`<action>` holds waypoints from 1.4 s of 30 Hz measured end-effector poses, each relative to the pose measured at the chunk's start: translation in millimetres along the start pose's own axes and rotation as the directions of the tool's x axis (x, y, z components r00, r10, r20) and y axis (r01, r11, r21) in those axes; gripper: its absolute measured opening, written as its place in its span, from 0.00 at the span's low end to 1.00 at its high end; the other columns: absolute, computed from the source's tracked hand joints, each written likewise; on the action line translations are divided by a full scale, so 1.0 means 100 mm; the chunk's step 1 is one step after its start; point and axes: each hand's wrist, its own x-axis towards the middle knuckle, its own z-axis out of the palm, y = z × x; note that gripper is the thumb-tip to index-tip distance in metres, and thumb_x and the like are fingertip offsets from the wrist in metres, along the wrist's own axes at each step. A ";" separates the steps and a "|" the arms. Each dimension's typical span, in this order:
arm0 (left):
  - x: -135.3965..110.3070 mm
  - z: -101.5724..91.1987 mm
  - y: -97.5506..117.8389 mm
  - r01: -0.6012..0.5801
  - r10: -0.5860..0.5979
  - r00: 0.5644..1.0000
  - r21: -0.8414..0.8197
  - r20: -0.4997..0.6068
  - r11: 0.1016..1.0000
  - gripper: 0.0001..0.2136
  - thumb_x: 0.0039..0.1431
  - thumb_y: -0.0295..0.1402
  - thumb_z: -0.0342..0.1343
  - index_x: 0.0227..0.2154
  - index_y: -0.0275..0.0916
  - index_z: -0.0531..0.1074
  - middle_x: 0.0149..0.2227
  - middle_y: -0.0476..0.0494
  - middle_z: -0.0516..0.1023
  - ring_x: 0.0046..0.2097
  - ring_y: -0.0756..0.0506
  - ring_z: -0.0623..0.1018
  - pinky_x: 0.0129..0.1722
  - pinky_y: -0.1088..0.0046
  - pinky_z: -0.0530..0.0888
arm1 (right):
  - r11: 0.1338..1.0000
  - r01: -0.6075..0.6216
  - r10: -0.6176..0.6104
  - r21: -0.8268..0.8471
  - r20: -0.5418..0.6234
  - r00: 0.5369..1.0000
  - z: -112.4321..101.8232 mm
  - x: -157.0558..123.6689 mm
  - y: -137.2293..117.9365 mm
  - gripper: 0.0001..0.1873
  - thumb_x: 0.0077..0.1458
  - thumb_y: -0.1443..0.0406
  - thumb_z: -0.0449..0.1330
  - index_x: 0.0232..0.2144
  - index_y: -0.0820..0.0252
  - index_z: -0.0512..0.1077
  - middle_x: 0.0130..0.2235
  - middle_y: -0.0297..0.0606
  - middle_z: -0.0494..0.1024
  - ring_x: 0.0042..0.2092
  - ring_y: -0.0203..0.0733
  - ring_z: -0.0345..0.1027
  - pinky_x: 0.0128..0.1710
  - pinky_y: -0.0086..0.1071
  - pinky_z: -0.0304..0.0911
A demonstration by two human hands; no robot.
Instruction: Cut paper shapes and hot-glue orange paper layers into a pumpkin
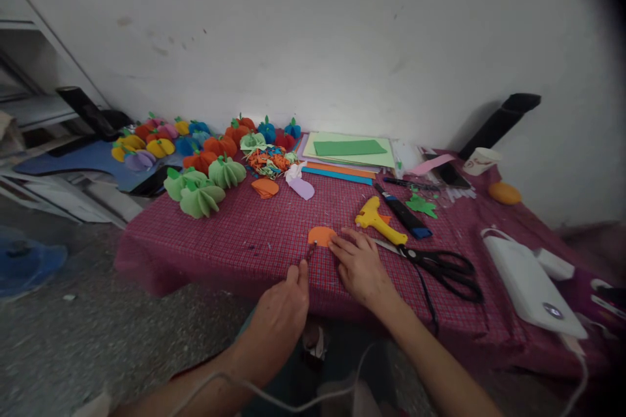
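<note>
My left hand (280, 313) is closed at the table's near edge, pinching a thin dark pencil-like tool (310, 252) whose tip meets an orange foam piece (321, 235). My right hand (359, 265) lies flat with fingers stretched out on the red checked cloth (254, 234), its fingertips pressing the right edge of the orange piece. A yellow glue gun (377, 220) and black-handled scissors (437, 265) lie just to the right of that hand.
Several paper pumpkins, green (201, 199), orange, blue and yellow, crowd the far left. Coloured paper sheets (349, 150) are stacked at the back by the wall. A paper cup (482, 160), an orange ball (505, 193) and a white device (531, 283) sit at the right.
</note>
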 end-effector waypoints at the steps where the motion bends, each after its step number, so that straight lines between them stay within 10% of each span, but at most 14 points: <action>1: -0.03 0.02 -0.02 0.006 -0.006 1.000 0.007 -0.006 1.000 0.26 0.53 0.16 0.43 0.57 0.28 0.55 0.39 0.38 0.69 0.28 0.50 0.76 0.26 0.75 0.73 | 1.000 0.002 -0.002 0.000 -0.002 1.000 0.00 0.00 0.00 0.20 0.49 0.74 0.52 0.45 0.59 0.73 0.50 0.36 0.74 0.57 0.48 0.53 0.57 0.45 0.46; 11: -0.01 -0.05 -0.21 0.132 -0.132 0.991 -0.040 -0.011 0.990 0.23 0.59 0.24 0.43 0.58 0.32 0.53 0.39 0.40 0.68 0.27 0.51 0.75 0.25 0.75 0.73 | 1.000 0.021 -0.021 0.002 -0.029 0.999 0.05 0.00 0.04 0.20 0.48 0.74 0.53 0.44 0.59 0.73 0.49 0.37 0.74 0.55 0.49 0.55 0.56 0.47 0.47; 21: 0.45 -0.19 0.12 0.068 -0.064 0.995 -0.050 0.075 0.996 0.20 0.59 0.20 0.38 0.54 0.26 0.59 0.37 0.35 0.70 0.29 0.46 0.78 0.26 0.71 0.75 | 1.000 0.020 -0.020 0.007 0.010 1.000 0.03 0.00 0.03 0.21 0.49 0.74 0.52 0.45 0.61 0.72 0.50 0.37 0.74 0.56 0.48 0.54 0.56 0.46 0.48; 42: 0.32 -0.15 0.05 0.051 -0.051 0.998 0.005 0.029 0.999 0.23 0.57 0.19 0.41 0.57 0.28 0.56 0.35 0.40 0.69 0.27 0.49 0.77 0.24 0.74 0.74 | 1.000 0.014 -0.014 0.016 -0.008 1.000 0.03 0.00 0.02 0.21 0.49 0.74 0.51 0.45 0.60 0.73 0.49 0.38 0.74 0.55 0.50 0.55 0.55 0.47 0.49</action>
